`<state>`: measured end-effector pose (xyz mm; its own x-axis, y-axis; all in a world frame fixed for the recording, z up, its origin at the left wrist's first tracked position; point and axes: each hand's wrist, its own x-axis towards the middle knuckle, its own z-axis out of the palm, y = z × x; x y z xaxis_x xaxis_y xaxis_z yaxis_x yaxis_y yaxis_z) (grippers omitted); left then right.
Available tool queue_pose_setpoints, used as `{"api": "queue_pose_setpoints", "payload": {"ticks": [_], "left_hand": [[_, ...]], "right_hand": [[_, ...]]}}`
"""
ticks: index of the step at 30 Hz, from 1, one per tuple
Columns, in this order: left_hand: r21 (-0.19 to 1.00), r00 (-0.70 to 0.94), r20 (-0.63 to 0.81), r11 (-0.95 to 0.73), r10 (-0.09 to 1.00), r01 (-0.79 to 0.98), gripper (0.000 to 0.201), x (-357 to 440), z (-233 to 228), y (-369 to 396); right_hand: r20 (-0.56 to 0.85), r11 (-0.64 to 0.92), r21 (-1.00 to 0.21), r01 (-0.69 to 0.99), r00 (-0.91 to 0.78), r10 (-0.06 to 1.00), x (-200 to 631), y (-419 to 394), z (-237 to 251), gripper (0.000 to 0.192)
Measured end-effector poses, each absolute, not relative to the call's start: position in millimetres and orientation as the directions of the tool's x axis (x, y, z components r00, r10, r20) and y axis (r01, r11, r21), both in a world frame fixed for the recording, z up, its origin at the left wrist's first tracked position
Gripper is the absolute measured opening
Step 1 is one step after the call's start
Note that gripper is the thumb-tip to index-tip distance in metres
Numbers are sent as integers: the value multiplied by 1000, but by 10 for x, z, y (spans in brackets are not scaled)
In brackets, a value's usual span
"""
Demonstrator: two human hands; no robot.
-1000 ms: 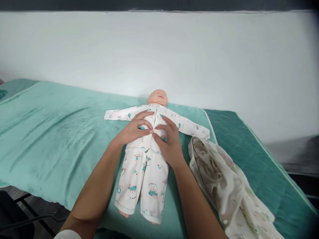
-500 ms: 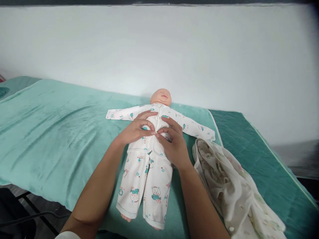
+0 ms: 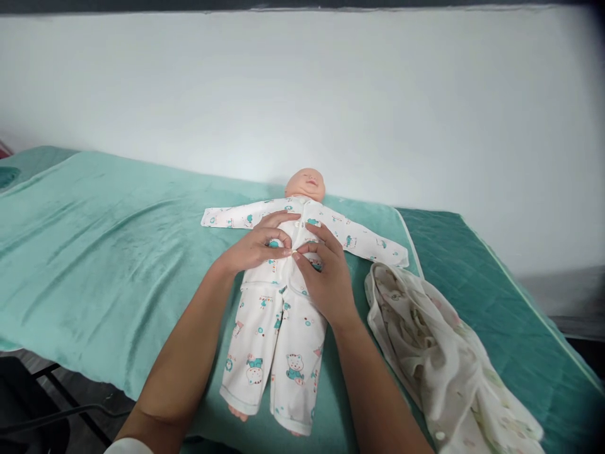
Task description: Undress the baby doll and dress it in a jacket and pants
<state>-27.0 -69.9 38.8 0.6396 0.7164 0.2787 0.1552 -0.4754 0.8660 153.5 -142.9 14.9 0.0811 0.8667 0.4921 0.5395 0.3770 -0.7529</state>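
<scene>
Your left hand: It (image 3: 259,243) lay on the jacket from the left side, thumb and a bent finger pinching the fabric at the middle of the front opening; another finger stretched flat across the chest above.
Your right hand: It (image 3: 328,271) came in from the other side, thumb and a bent finger pinching the same spot, with another finger reaching up over the chest. The fingertips of both hands nearly met around something small and white, too covered to tell whether it was a button or a fold.
Doll: The baby doll (image 3: 305,184) lay face up, its head at the far edge of the bench (image 3: 513,293), close to the white wall (image 3: 302,94), and its feet toward the near edge.
Jacket: The white printed jacket (image 3: 278,274) covered its body, both sleeves spread wide.
Trousers: The matching trousers (image 3: 271,309), with cartoon animals, covered both legs; toes showed below the cuffs.
Spare cloth: A crumpled pale fabric piece (image 3: 439,353) lay near the bench's right edge, beside your right forearm.
Bench cover: A light green blanket (image 3: 104,252) spread under the doll, over a darker quilted cover (image 3: 477,277) at the right.
Near left corner: A dark cable (image 3: 57,416) ran below the blanket.
</scene>
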Motion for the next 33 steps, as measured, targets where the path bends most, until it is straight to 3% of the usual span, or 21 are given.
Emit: {"api": "queue_pose_setpoints", "payload": {"ticks": [19, 33], "left_hand": [[893, 662, 214, -419, 718, 166, 20, -284, 413, -718], [868, 610, 265, -460, 746, 185, 18, -242, 360, -720]], "right_hand": [[519, 378, -732, 567, 105, 848, 1508, -1445, 138, 7], [542, 425, -753, 502, 108, 833, 1527, -1440, 113, 14]]}}
